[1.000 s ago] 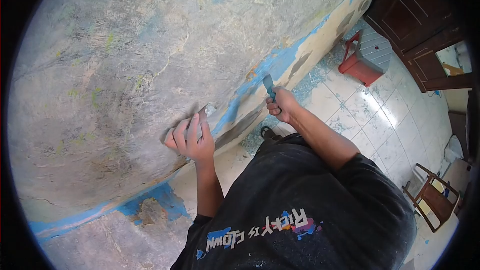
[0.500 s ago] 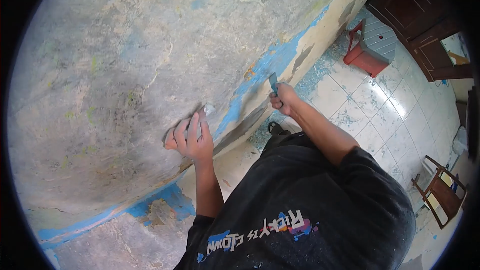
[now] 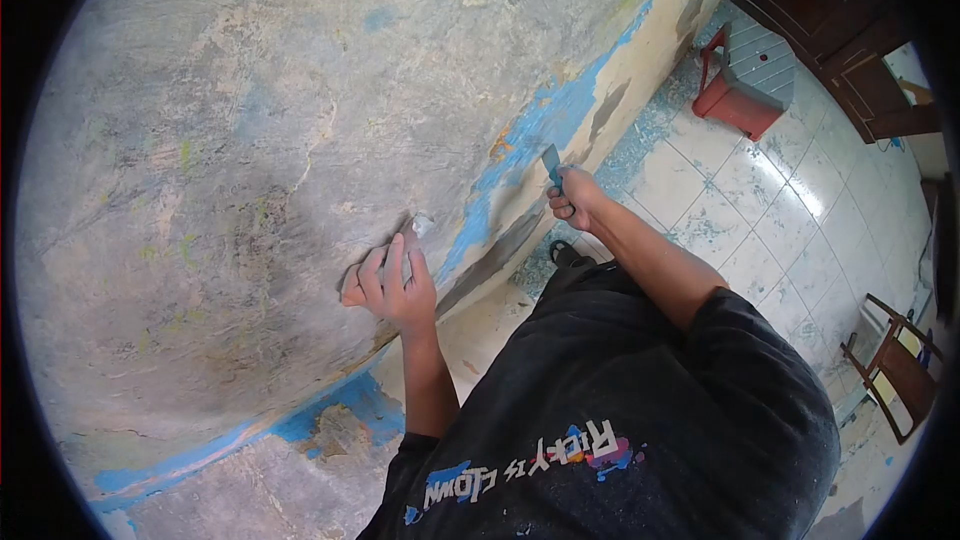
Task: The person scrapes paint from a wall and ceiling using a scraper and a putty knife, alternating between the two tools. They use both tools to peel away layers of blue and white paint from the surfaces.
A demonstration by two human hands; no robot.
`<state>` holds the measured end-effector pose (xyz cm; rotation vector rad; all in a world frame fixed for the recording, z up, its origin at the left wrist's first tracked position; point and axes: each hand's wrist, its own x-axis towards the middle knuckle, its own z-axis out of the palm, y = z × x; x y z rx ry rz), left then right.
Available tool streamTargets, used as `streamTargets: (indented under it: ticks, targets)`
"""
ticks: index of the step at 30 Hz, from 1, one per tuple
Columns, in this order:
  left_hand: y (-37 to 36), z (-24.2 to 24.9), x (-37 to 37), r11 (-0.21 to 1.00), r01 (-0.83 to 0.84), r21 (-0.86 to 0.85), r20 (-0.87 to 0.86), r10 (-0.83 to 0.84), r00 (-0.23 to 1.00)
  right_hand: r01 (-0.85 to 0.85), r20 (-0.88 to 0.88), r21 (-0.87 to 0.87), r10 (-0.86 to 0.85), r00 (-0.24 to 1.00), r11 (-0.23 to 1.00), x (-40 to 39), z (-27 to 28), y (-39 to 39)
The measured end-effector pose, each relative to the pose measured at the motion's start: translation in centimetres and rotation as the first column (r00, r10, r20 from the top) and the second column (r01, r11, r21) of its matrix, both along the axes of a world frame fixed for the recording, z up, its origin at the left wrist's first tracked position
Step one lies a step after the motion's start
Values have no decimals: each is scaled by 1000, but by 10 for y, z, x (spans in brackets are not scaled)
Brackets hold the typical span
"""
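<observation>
Scraper [image 3: 551,157], near the blue strip [image 3: 474,225], appears light and stiff, properly taken by its handle in the closed right hand [image 3: 580,197]; left hand [image 3: 396,290], near the strip, grips a flat piece [image 3: 410,231].

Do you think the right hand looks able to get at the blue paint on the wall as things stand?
Probably yes: the right hand holds the scraper with its blade close to the blue paint, nothing seems to stand between them, and the left hand is to one side.
</observation>
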<state>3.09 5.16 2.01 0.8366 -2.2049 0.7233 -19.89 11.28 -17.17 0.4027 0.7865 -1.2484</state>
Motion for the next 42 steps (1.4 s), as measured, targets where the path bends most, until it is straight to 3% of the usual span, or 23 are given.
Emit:
streamTargets:
  ticks: [2,5,8,14,17,20,26,29,32,35,39,42]
  targets:
    - [-1,-1,-1,1000,3,-3,-14,-3,1000,12,66,-8,-12,998,1000,-2,-2,-1]
    - [-2,-1,1,1000,6,-6,-11,-7,1000,-38,-56,-52,35,998,998,0,43,8]
    - [4,2,-4,1000,-10,3,9,10,1000,-49,-55,6,49,997,999,0,-2,1]
    - [2,0,0,1000,9,-8,11,-9,1000,-57,-96,-33,54,994,998,-1,34,7]
    - [4,-4,2,1000,11,12,-6,-11,1000,-66,-160,18,68,985,998,3,-1,3]
    - [1,-2,-1,1000,6,-3,-16,-6,1000,-37,-115,-50,31,993,998,3,34,7]
    - [0,-1,-1,999,42,2,-1,-42,999,-29,-166,32,33,986,999,1,-7,-1]
    - [-3,1,-4,999,54,-8,5,-54,999,-44,-162,-29,39,986,999,2,32,4]
    - [0,1,-5,997,74,-16,54,-73,996,-34,-133,16,36,990,999,1,-21,-5]
    - [-8,0,-16,993,114,-43,74,-111,991,-7,-61,-23,5,998,1000,-4,19,3]
    - [-22,-17,1,990,141,29,68,-143,987,-96,-181,-3,94,979,995,-12,11,8]
    - [-23,-12,-5,987,157,-47,130,-149,980,-102,-207,1,100,973,995,-15,-4,8]
